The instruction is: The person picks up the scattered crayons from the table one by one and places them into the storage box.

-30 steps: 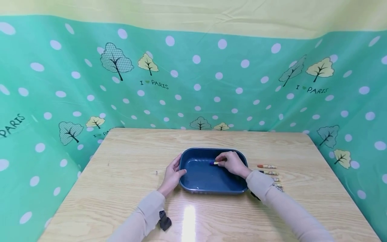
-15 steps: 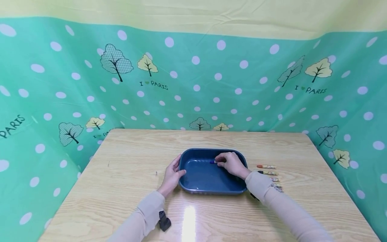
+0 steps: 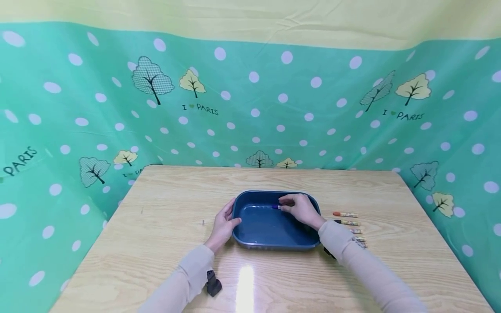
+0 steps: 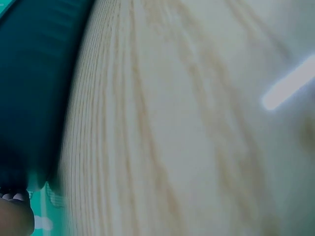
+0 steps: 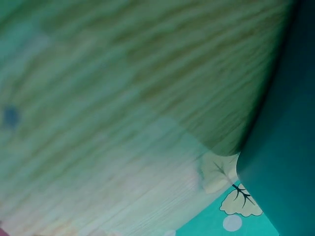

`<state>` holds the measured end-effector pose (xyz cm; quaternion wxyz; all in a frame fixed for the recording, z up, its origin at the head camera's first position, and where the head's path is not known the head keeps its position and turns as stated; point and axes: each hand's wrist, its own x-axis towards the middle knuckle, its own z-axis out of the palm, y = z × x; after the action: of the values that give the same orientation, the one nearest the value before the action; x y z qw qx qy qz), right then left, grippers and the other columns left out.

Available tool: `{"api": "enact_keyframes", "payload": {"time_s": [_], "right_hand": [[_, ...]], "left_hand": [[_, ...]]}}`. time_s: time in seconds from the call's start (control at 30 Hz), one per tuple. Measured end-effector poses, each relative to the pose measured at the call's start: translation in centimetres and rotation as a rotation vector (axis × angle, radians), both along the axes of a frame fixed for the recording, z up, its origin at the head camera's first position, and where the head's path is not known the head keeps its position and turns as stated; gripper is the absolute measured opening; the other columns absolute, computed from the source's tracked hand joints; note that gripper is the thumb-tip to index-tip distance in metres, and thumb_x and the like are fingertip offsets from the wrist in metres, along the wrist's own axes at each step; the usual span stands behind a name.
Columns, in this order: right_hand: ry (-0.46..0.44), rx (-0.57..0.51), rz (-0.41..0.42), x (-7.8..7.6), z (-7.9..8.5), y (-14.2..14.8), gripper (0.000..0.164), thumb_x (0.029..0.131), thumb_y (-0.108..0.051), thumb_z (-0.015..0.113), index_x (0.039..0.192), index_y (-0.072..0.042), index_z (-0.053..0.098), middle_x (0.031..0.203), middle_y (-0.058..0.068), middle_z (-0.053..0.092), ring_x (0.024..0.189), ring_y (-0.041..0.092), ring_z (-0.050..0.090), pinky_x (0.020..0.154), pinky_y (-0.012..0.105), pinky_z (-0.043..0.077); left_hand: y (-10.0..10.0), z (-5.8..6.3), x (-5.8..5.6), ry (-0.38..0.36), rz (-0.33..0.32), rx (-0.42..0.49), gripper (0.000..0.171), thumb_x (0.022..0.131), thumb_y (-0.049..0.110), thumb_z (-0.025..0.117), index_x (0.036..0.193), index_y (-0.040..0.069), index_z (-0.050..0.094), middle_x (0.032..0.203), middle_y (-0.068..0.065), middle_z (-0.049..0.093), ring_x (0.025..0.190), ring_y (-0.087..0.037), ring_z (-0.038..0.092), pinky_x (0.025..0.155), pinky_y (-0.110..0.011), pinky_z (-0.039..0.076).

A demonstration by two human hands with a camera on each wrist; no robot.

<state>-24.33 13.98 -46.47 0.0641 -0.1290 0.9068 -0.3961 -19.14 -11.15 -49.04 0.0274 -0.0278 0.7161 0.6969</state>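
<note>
A dark blue rectangular tray [image 3: 270,247] with rounded corners stands on the wooden table. At its left end my left hand [image 3: 222,227] grips the rim, thumb over the edge and fingers along the outside. Inside the tray, close to the far wall, my right hand [image 3: 300,210] pinches a crayon [image 3: 276,207] whose purple end points left; the fingers cover much of it. The left wrist view shows the tray's outer side [image 4: 39,88] and part of the left hand [image 4: 15,216]. In the right wrist view only the tray's outside [image 5: 283,147] appears, not the right hand.
Right of the tray, several crayons lie in a column on the table [image 3: 164,204], among them an orange-tipped crayon [image 3: 345,214] and a black-tipped crayon [image 3: 348,222]. The right forearm partly hides the nearer ones. A green dotted curtain [image 3: 250,100] hangs around the table.
The crayon's purple end has shifted slightly toward the tray's far wall, and less of its yellow wrapper shows. The left hand stays on the rim.
</note>
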Motion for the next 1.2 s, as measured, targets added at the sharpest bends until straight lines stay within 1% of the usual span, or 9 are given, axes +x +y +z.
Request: {"api": "enact_keyframes", "payload": {"time_s": [0.2, 0.33, 0.43, 0.57, 0.67, 0.8, 0.97, 1.1, 1.2], "right_hand": [[-0.026, -0.048, 0.018, 0.4, 0.2, 0.2, 0.029, 0.083, -0.011, 0.065, 0.111, -0.008, 0.066, 0.106, 0.005, 0.068, 0.098, 0.019, 0.063, 0.082, 0.034, 0.054], [-0.036, -0.088, 0.03, 0.5, 0.2, 0.4, 0.029, 0.083, -0.012, 0.065, 0.112, -0.008, 0.066, 0.107, 0.005, 0.068, 0.099, 0.019, 0.063, 0.083, 0.033, 0.054], [-0.062, -0.144, 0.003, 0.5, 0.3, 0.6, 0.028, 0.084, -0.014, 0.064, 0.111, -0.008, 0.066, 0.107, 0.005, 0.068, 0.098, 0.018, 0.064, 0.082, 0.032, 0.054], [-0.1, -0.249, -0.017, 0.5, 0.5, 0.8, 0.028, 0.084, -0.017, 0.064, 0.11, -0.007, 0.067, 0.108, 0.009, 0.067, 0.097, 0.017, 0.064, 0.081, 0.029, 0.055], [-0.112, -0.273, 0.0, 0.9, 1.6, 0.9, 0.029, 0.085, -0.015, 0.063, 0.111, -0.004, 0.065, 0.11, 0.013, 0.066, 0.099, 0.019, 0.064, 0.081, 0.028, 0.055], [-0.09, -0.228, 0.006, 1.6, 3.3, 1.7, 0.03, 0.086, -0.016, 0.062, 0.114, -0.004, 0.064, 0.113, 0.012, 0.065, 0.102, 0.023, 0.062, 0.083, 0.032, 0.054], [-0.037, -0.202, -0.016, 1.8, 4.3, 4.2, 0.033, 0.086, -0.021, 0.062, 0.116, -0.006, 0.063, 0.115, 0.01, 0.064, 0.104, 0.023, 0.061, 0.086, 0.033, 0.053], [-0.01, -0.195, -0.061, 1.6, 4.8, 6.7, 0.034, 0.087, -0.023, 0.061, 0.117, -0.006, 0.062, 0.116, 0.01, 0.064, 0.105, 0.024, 0.061, 0.088, 0.035, 0.052], [-0.006, -0.19, -0.101, 1.6, 4.8, 8.7, 0.037, 0.087, -0.027, 0.06, 0.119, -0.007, 0.061, 0.118, 0.01, 0.063, 0.106, 0.021, 0.061, 0.089, 0.033, 0.052]], "left_hand": [[0.1, 0.2, 0.0, -0.016, -0.014, 0.006, 0.068, 0.079, -0.01, 0.052, 0.142, 0.005, 0.031, 0.145, -0.021, 0.031, 0.131, -0.035, 0.035, 0.107, -0.044, 0.031], [0.3, 1.4, 0.5, -0.021, -0.032, 0.01, 0.067, 0.079, -0.011, 0.051, 0.142, 0.001, 0.03, 0.144, -0.024, 0.031, 0.131, -0.037, 0.034, 0.107, -0.046, 0.031], [0.5, 2.4, 1.0, -0.025, -0.041, 0.011, 0.066, 0.08, -0.011, 0.05, 0.141, 0.0, 0.03, 0.145, -0.025, 0.03, 0.131, -0.038, 0.033, 0.107, -0.047, 0.03], [0.3, 1.4, 0.7, -0.009, -0.036, -0.009, 0.067, 0.08, -0.01, 0.051, 0.142, 0.002, 0.029, 0.145, -0.024, 0.03, 0.131, -0.038, 0.033, 0.107, -0.048, 0.031], [0.0, 0.3, 0.2, 0.005, -0.022, -0.026, 0.067, 0.08, -0.009, 0.051, 0.143, 0.004, 0.029, 0.145, -0.023, 0.03, 0.131, -0.037, 0.034, 0.106, -0.047, 0.032], [-0.1, 0.3, 0.2, 0.004, -0.012, -0.017, 0.067, 0.081, -0.01, 0.05, 0.143, 0.004, 0.03, 0.145, -0.022, 0.03, 0.132, -0.035, 0.034, 0.108, -0.045, 0.03], [0.1, 0.3, 0.0, 0.0, -0.013, -0.013, 0.066, 0.081, -0.009, 0.05, 0.143, 0.005, 0.029, 0.146, -0.021, 0.029, 0.132, -0.035, 0.032, 0.108, -0.045, 0.03], [0.1, 0.3, 0.0, -0.005, -0.011, -0.004, 0.067, 0.081, -0.009, 0.05, 0.143, 0.004, 0.028, 0.147, -0.022, 0.028, 0.133, -0.036, 0.031, 0.108, -0.045, 0.029], [0.1, 0.3, 0.0, -0.007, -0.011, -0.002, 0.067, 0.081, -0.009, 0.05, 0.143, 0.003, 0.027, 0.147, -0.022, 0.027, 0.133, -0.035, 0.03, 0.108, -0.046, 0.029]]}}
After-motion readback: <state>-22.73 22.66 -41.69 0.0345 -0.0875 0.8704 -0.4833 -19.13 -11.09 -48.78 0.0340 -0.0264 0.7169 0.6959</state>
